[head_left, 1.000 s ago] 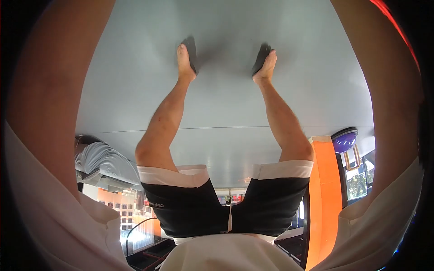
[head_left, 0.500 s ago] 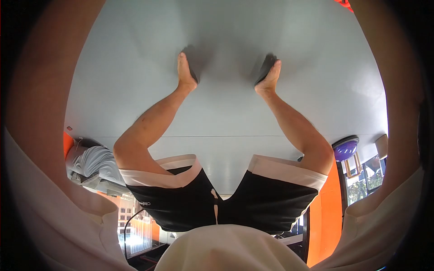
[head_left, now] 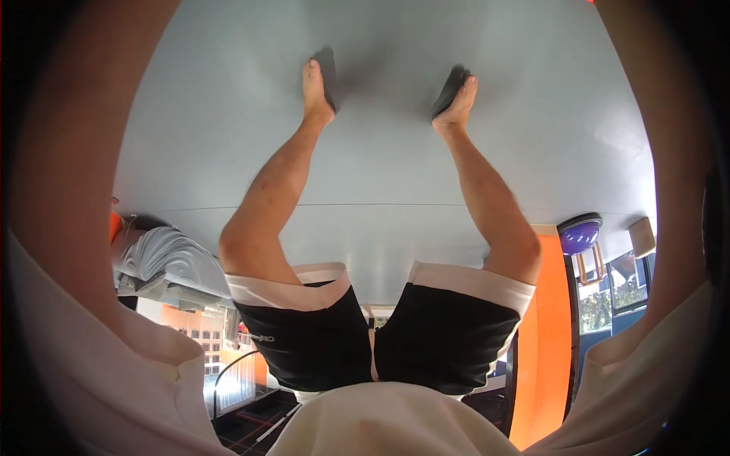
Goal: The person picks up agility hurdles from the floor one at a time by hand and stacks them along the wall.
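Both of my hands are out of view. My bare arms, a left-side arm [head_left: 72, 144] and a right-side arm [head_left: 661, 121], run up the picture's edges and leave it at the top. Between them is the smooth grey floor [head_left: 380, 159]. My bare feet, one left of the middle [head_left: 314, 91] and one to the right [head_left: 459, 105], rest on it, apart. My knees are bent outward, and I wear black shorts [head_left: 304, 342] with wide pale cuffs. A loose pale shirt [head_left: 388, 418] fills the bottom. What my hands touch, if anything, is hidden.
The room appears upside down beyond my legs. A purple half-ball [head_left: 581, 234] lies at the right, beside a wooden-framed item [head_left: 590, 266] and windows [head_left: 627, 285]. An orange panel [head_left: 544, 342] stands near them. Crumpled silvery-grey material [head_left: 171, 258] lies at the left.
My knees have straightened somewhat and drawn closer together. My feet and the floor seam appear higher in the picture. The red-orange object at the top right has almost left the view.
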Demonstrator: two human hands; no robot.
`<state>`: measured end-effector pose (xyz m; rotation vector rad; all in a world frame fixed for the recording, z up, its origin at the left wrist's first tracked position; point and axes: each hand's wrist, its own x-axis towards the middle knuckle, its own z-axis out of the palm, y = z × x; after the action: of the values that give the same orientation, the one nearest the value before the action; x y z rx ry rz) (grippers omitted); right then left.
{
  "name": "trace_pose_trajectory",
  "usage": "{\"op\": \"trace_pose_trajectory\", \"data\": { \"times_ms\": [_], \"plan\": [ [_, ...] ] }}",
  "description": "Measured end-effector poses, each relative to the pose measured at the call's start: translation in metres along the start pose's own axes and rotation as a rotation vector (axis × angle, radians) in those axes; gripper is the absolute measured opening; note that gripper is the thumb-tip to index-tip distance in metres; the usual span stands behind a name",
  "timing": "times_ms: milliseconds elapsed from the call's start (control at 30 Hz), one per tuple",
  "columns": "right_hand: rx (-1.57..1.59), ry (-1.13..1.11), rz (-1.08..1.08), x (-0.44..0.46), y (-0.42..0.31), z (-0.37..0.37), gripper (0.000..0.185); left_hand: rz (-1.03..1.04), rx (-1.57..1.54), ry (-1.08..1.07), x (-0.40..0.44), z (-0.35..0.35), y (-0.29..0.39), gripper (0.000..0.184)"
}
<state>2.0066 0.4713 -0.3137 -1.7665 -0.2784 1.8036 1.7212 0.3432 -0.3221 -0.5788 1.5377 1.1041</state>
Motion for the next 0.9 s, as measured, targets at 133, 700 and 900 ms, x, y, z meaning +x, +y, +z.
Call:
{"op": "trace_pose_trajectory", "data": {
  "times_ms": [133,700,900],
  "plan": [
    [-0.032,0.035,-0.003,0.0,0.012,0.005,0.054,0.003,0.149,0.079,0.004,-0.003,0.0,0.073],
    [-0.61,0.276,-0.215,0.012,0.036,0.024,0.041,0.21,0.685,0.332,0.016,0.008,0.0,0.059],
    [-0.979,0.338,-0.438,0.012,0.042,0.024,0.02,0.684,1.292,0.295,0.016,0.011,-0.006,0.047]
  ]
}}
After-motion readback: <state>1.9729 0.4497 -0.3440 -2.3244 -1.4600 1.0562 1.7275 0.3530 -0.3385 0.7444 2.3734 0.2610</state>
